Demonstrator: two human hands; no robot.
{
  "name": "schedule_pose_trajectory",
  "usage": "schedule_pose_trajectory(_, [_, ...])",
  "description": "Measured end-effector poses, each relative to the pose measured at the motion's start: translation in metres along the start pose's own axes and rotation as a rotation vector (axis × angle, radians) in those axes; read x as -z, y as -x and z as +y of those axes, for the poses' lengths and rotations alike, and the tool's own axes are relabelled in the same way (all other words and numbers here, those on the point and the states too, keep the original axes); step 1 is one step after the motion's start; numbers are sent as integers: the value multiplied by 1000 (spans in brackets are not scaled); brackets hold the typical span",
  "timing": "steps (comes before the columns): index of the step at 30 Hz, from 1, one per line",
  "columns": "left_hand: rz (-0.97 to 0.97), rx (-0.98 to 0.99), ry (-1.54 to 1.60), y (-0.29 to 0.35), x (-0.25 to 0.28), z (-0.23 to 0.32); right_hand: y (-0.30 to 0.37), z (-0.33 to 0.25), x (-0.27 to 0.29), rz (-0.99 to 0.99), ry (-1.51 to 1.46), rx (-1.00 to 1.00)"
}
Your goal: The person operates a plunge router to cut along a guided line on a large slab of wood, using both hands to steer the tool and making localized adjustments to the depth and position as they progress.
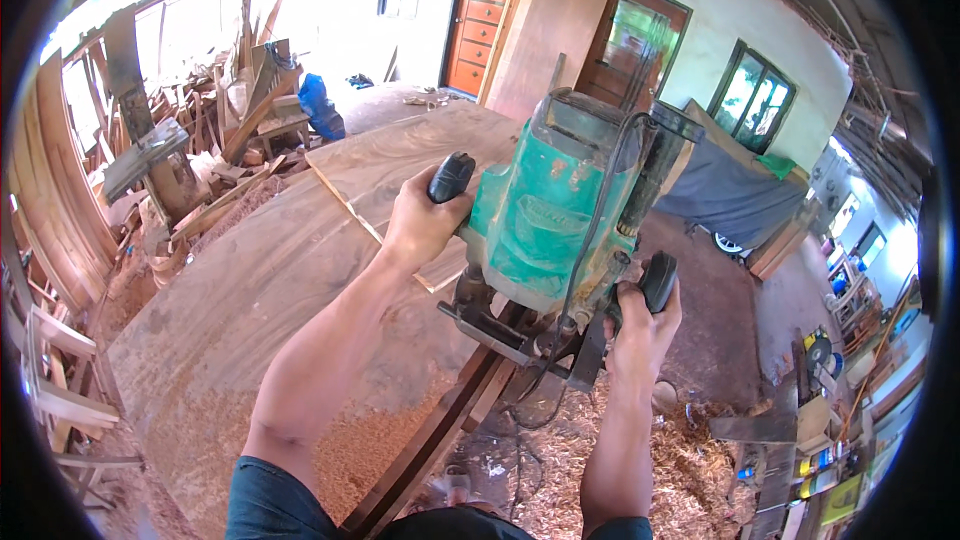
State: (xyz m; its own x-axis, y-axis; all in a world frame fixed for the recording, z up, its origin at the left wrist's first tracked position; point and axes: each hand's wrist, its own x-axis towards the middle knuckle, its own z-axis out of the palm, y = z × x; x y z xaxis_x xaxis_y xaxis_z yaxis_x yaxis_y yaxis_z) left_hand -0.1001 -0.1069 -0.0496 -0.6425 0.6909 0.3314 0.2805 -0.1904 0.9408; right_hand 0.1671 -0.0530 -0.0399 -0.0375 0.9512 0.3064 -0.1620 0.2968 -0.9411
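Note:
A large green plunge router (545,215) with a dark top stands in front of me, its black base on a long dark wooden bar (425,450) at the edge of a broad wooden sheet (230,320). My left hand (428,215) is closed round the router's left black knob. On the other side my right hand (645,325) grips the right black handle, thumb toward the motor body. A black cord runs down the router's right side and loops below it. The bit is hidden under the base.
Sawdust (375,460) covers the near part of the sheet, and shavings (680,450) lie on the floor at right. Scrap wood (220,130) is heaped at the left. Behind stand an orange-brown door (485,20), leaning panels and a grey-covered object (735,195).

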Motion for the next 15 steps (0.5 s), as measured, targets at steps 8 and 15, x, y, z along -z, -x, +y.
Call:
schedule_pose_trajectory(8, [1, -31, 30, -2, -3, -2, -5, 3, -3, 40, -39, 5])
schedule_pose_trajectory(15, [-15, -17, 77, -2, -7, 0, -8, 5, -3, 18, -63, 42])
